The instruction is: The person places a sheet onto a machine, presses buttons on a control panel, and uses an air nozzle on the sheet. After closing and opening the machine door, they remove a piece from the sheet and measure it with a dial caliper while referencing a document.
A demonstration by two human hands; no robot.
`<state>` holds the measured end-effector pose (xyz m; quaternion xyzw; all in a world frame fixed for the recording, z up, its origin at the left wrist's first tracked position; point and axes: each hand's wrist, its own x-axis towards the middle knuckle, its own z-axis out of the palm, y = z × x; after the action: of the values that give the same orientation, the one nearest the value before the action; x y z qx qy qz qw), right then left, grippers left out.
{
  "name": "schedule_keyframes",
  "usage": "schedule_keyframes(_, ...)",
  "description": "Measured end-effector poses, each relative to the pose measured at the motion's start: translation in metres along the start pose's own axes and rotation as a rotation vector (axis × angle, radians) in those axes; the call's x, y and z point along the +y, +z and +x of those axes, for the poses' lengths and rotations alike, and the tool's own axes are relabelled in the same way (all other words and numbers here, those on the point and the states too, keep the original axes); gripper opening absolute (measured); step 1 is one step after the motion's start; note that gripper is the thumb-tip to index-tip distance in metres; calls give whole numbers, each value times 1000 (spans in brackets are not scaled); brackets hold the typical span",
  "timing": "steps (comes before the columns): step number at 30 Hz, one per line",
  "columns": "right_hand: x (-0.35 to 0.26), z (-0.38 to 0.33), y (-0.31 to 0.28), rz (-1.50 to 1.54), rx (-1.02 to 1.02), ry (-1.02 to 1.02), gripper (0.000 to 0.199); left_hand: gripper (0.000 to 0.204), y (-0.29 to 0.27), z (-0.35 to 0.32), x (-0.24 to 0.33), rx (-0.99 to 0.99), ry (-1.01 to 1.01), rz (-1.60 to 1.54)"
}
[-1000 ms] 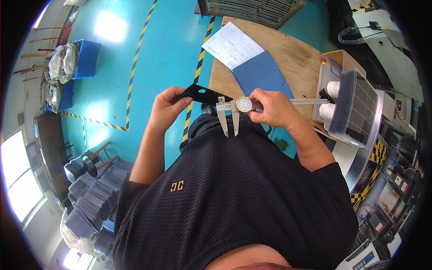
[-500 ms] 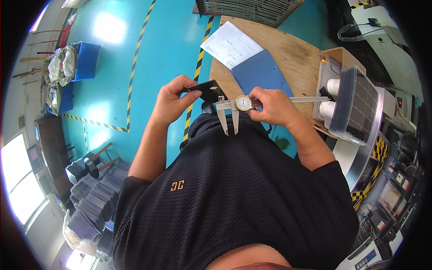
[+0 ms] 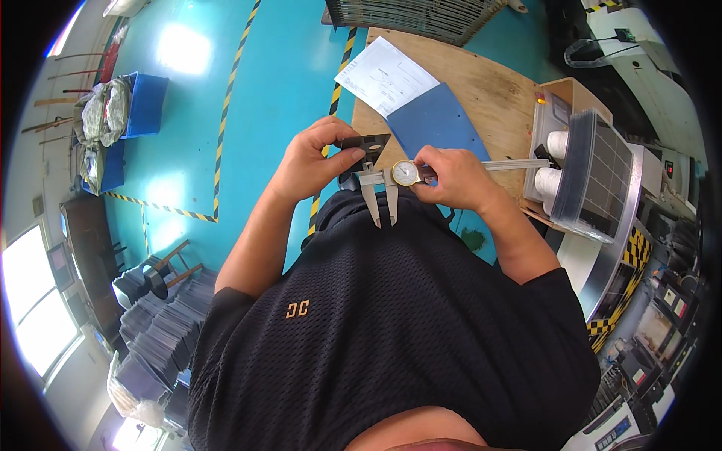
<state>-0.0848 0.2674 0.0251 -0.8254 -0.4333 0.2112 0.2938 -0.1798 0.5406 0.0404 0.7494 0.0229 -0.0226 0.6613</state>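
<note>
Left hand [image 3: 312, 161] gripped dark plate [image 3: 366, 143], right hand [image 3: 451, 177] gripped dial caliper [image 3: 406, 174]; accurate reading likely required plate square between jaws.

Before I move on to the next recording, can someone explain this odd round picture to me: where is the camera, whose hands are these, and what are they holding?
The camera sits on a person's head and looks straight down, so the black mesh shirt fills the lower half and both forearms reach up into the view. The wide lens bends straight lines near the rim.

The left hand pinches a small flat dark plate with holes. The right hand grips a steel dial caliper with a round white face, its two long jaws pointing down toward the shirt, its bar reaching right. The plate sits just above the caliper's head; whether they touch is hard to tell.

Beyond the hands stands a wooden table with a white printed sheet and a blue folder. The floor is turquoise with yellow and black tape lines.
</note>
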Motion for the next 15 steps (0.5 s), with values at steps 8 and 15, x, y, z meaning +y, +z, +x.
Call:
schedule_keyframes(8,-1,0,-5,-5,-3,45,28,19,9,2,-6,-61,-99,31)
schedule_keyframes(15,1,-1,-7,22,5,25,27,25,7,-8,-15,-23,-267,-73)
